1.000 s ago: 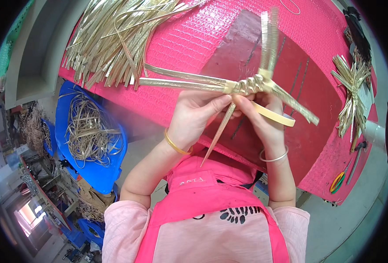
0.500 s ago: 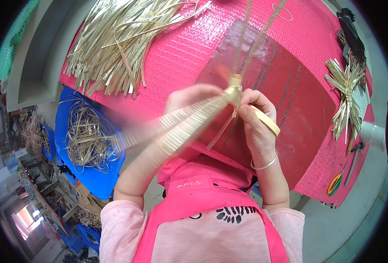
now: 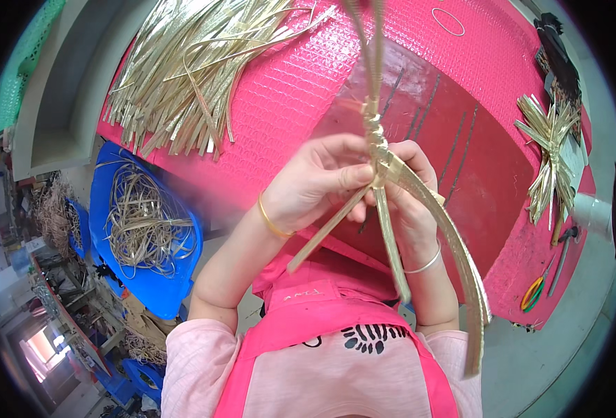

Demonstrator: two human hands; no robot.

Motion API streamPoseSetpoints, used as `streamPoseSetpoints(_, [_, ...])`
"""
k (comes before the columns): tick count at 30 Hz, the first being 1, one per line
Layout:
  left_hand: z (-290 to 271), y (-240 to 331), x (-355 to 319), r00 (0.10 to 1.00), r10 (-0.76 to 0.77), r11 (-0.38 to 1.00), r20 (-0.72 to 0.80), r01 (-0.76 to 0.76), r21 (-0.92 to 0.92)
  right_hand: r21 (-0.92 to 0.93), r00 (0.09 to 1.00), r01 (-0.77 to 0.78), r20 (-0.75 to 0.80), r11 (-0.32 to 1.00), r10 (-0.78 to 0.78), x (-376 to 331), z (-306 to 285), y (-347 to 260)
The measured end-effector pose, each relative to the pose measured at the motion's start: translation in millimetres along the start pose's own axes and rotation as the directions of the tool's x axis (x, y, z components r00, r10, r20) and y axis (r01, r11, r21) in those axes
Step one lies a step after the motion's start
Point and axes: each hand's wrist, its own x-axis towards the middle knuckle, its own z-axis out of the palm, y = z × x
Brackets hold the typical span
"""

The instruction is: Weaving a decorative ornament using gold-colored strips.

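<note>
Near the tabletop's (image 3: 273, 115) front edge, in the head view, we see a knotted gold strap piece (image 3: 377, 139) grasped by both hands. The left hand (image 3: 322, 171) pinches it from the left; the right hand (image 3: 416, 203) grips from the right, partly hidden behind draped straps (image 3: 456, 240). The knots stand just above the pinch; other straps hang below it. We see a dark red mat (image 3: 492, 171) beneath, and gold strips (image 3: 175, 83) along the tabletop's left edge.
</note>
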Motion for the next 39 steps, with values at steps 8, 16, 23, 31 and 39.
streamPoseSetpoints(8, [25.5, -6.2, -18.9, 0.865, 0.424, 0.616, -0.267, -0.060, 0.786, -0.556, 0.990, 0.112, -0.006, 0.823, -0.139, 3.7, 4.1, -7.8])
streamPoseSetpoints(16, [12.1, -11.1, -14.4, 0.858, 0.393, 0.825, -0.331, -0.170, 0.539, -0.870, 0.874, 0.420, 0.310, 0.259, -0.375, 8.2, 6.0, -9.1])
streamPoseSetpoints(23, [7.8, -33.1, 5.2, 0.873, 0.322, 0.927, -0.366, -0.369, -0.064, 0.044, 0.928, 0.245, -0.301, 0.969, -0.221, 8.3, -12.0, 16.8])
streamPoseSetpoints(31, [19.4, -45.9, 19.3, 0.795, 0.348, 0.937, -0.496, -0.273, 0.219, -0.993, 0.813, -0.045, -0.098, -0.106, 0.573, -20.1, -45.2, -77.0])
streamPoseSetpoints(39, [55.4, -119.0, 82.6, 0.958, 0.273, 0.857, -0.083, -0.203, 0.474, -0.751, 0.926, -0.003, -0.251, 0.661, -0.281, -37.3, -83.9, -105.7])
